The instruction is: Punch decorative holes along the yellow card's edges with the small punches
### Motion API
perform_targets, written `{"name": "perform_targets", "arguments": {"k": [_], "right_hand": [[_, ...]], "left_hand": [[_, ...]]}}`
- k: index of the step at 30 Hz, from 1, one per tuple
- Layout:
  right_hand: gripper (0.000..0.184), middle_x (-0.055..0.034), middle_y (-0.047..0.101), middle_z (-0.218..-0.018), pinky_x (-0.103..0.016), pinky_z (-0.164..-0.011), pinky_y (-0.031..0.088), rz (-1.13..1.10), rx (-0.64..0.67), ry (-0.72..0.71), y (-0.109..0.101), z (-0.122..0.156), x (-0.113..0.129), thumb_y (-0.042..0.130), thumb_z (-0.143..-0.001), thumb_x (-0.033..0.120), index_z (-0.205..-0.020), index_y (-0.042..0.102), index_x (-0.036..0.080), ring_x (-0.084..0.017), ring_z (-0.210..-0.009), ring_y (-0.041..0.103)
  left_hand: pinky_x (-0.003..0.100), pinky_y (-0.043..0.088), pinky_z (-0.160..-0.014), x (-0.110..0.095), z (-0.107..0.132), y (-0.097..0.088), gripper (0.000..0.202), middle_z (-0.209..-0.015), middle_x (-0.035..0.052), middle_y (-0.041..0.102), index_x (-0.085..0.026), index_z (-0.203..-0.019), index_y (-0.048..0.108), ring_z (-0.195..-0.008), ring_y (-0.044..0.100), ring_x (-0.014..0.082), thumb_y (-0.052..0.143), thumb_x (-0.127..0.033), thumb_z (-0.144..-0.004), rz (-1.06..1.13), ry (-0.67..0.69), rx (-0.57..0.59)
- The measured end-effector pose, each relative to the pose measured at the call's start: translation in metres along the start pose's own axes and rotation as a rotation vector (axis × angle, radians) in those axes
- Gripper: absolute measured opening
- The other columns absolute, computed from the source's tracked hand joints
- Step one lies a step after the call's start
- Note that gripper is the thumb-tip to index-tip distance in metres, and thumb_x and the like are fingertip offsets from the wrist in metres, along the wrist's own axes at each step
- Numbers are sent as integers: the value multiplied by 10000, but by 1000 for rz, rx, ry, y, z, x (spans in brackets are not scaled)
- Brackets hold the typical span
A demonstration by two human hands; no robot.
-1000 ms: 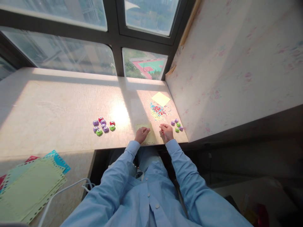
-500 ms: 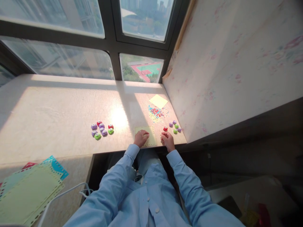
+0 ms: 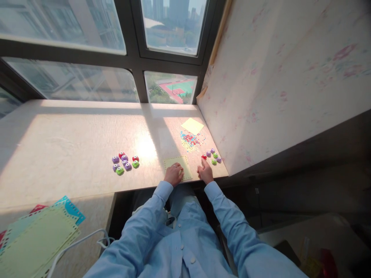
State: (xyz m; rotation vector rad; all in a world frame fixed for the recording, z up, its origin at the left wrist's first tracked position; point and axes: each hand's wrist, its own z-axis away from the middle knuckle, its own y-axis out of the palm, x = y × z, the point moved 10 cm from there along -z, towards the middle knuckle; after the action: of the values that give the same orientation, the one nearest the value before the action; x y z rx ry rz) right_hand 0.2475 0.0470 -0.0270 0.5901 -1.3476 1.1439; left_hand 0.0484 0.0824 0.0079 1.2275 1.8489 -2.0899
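In the head view, my left hand rests with curled fingers on a pale yellow-green sheet of paper, pressing it to the wooden ledge. Small square holes line the sheet's edges. To its right, my right hand has its index finger stretched out to a red craft punch; its other fingers are bent. Whether the fingertip touches the punch is too small to tell. Several purple and green punches, such as a green one, stand just beyond that hand.
Farther back lie coloured paper bits and a yellow sheet. Another group of craft punches stands to the left. Hole-edged sheets and a white cable are at lower left. A patterned wall bounds the right side.
My right index finger has stretched forward to the red craft punch, which sits slightly farther right. My left hand has shifted a little on the sheet. The camera view has tilted slightly.
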Motion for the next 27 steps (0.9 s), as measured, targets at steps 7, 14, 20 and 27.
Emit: {"name": "perform_targets", "arguments": {"k": [7, 14, 20, 27], "right_hand": [[532, -79, 707, -859, -256, -443, 493, 91, -123, -74, -6, -3, -9, 505, -764, 310, -1228, 668, 108, -160, -572, 628], [388, -104, 729, -912, -334, -657, 563, 182, -159, -170, -10, 1, -5, 479, -760, 359, -981, 722, 152, -218, -743, 683], [348, -133, 738, -972, -408, -868, 529, 243, -164, -240, -11, 5, 2, 472, -747, 377, -892, 714, 173, -271, -900, 678], [342, -145, 740, -987, -407, -874, 516, 306, -185, -307, -9, 9, 5, 458, -763, 380, -868, 710, 175, -279, -914, 672]], "left_hand": [[379, 548, -983, 1, 6, -8, 143, -1107, 79, 726, -196, -925, 716, -1138, 663, 236, 597, -161, -852, 62, 79, -80], [367, 581, -886, 36, 35, -61, 192, -1009, 83, 737, -194, -968, 692, -985, 696, 213, 512, -221, -911, 155, -18, -368], [356, 562, -733, 126, 101, -134, 241, -967, 76, 732, -180, -1012, 697, -683, 656, 188, 557, -262, -835, 86, -502, -686], [334, 513, -758, 166, 128, -161, 356, -748, 35, 687, -196, -1132, 693, -773, 672, 234, 646, -321, -802, -41, -715, -636]]}}
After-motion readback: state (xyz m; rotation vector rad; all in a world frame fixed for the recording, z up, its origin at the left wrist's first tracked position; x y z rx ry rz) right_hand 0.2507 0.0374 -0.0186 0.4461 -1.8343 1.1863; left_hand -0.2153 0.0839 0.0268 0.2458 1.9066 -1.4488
